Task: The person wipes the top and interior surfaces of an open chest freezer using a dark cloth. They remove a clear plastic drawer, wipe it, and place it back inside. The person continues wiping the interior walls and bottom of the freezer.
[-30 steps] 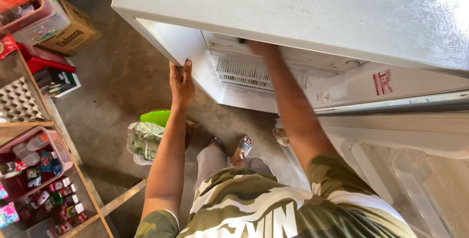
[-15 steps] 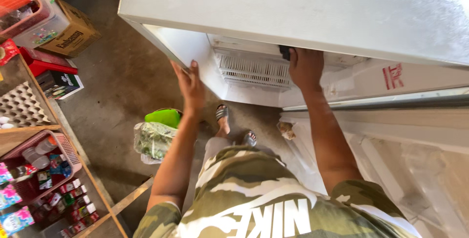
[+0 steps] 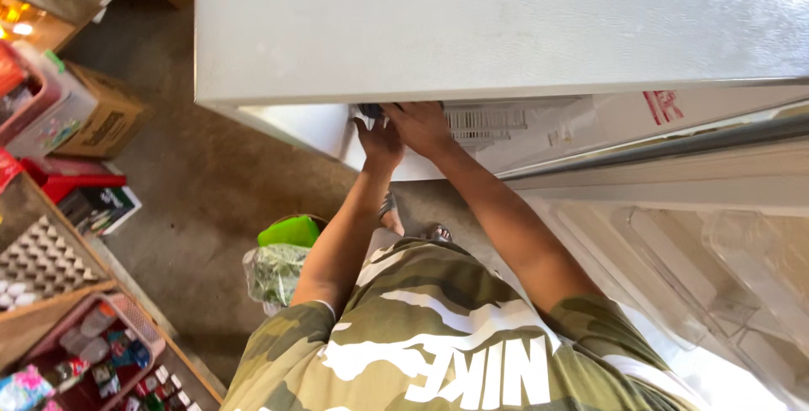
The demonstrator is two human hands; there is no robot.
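Both hands reach under the fridge top (image 3: 472,23) to a dark object (image 3: 371,111) at the compartment's front edge, by the white grille (image 3: 484,123). Left hand (image 3: 379,141) has fingers curled up at it; right hand (image 3: 421,127) lies flat beside, touching. Grip prob. partial, can't tell, as the top hides fingertips. Risk: object slips and drops on the feet, or knuckles scrape the edge above.

Both arms stretch forward and up, elbows nearly straight. Left hand (image 3: 378,139) and right hand (image 3: 421,127) meet side by side, touching, backs toward the camera. The fingers (image 3: 396,111) curl out of sight, so their grip can't be read.
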